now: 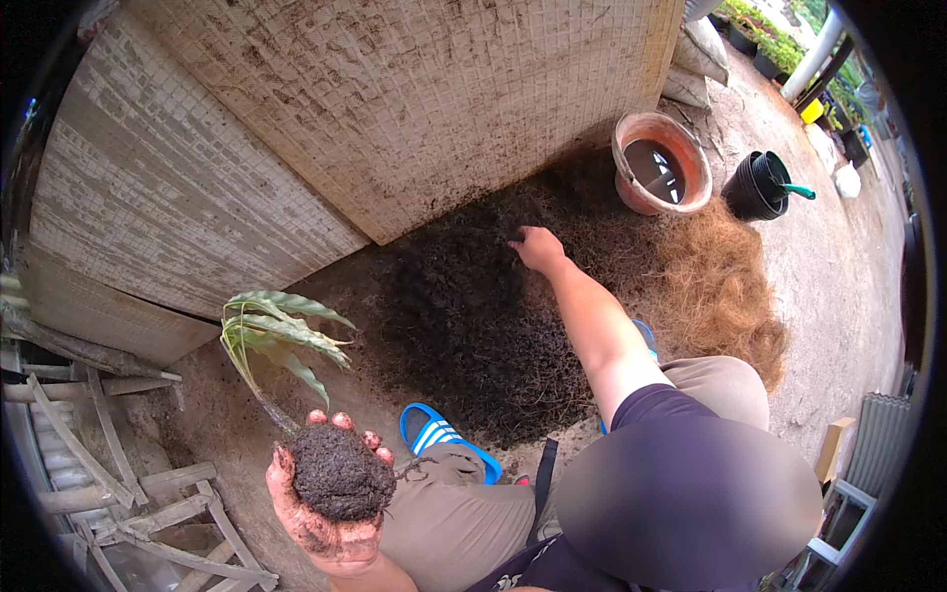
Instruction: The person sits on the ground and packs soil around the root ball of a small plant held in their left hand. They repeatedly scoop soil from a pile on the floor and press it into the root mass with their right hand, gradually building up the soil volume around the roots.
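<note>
My left hand [325, 510] cups a dark, round root ball [346, 472], its fingers curled around the far side. From the ball rises a seedling with several long, wavy green leaves [292, 318], leaning away from me. A few thin roots stick out on the right of the ball. My right hand [538, 249] reaches out over a spread heap of dark soil mix [473, 318]. Its fingertips are down at the soil, and whether they grip any of it is hidden.
Brown coconut fibre [721, 288] lies right of the soil. Beyond stand a terracotta-coloured bucket of murky water [661, 164] and stacked black pots [756, 186] holding a green-handled tool. A soil-stained panel [414, 111] borders the far side. Wooden scraps [148, 510] lie lower left.
</note>
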`<move>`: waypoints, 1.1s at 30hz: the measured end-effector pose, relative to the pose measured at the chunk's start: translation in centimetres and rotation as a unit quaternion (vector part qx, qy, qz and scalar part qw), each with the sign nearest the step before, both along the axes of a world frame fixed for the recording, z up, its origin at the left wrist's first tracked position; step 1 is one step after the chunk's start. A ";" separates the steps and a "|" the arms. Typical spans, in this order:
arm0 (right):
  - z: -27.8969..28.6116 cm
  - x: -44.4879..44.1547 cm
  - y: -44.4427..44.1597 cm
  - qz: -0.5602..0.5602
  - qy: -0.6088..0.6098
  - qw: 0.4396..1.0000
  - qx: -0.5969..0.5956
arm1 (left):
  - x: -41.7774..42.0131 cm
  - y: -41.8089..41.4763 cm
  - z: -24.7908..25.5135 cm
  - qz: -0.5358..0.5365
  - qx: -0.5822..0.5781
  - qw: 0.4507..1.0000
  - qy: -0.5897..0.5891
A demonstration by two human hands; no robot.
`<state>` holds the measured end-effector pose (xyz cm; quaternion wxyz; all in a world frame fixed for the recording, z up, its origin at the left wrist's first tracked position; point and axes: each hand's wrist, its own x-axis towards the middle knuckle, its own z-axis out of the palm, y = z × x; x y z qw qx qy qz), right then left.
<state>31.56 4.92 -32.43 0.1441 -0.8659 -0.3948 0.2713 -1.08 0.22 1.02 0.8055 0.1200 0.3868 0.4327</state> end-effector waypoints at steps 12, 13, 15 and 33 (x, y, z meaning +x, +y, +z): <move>-0.6 -0.4 -1.2 -0.048 -0.159 0.980 0.113 | -0.3 -0.1 0.1 0.007 -0.004 1.000 0.007; -1.1 -0.4 -1.6 -0.033 -0.171 0.977 0.123 | -0.3 -0.1 0.1 0.007 -0.004 1.000 0.008; -1.5 -0.4 -2.2 -0.003 -0.196 0.970 0.141 | -0.7 -0.1 -0.2 0.010 -0.010 0.999 -0.029; 1.9 -8.0 -2.6 0.065 0.018 0.974 -0.216 | -1.3 -0.4 0.1 -0.008 -0.007 0.996 -0.084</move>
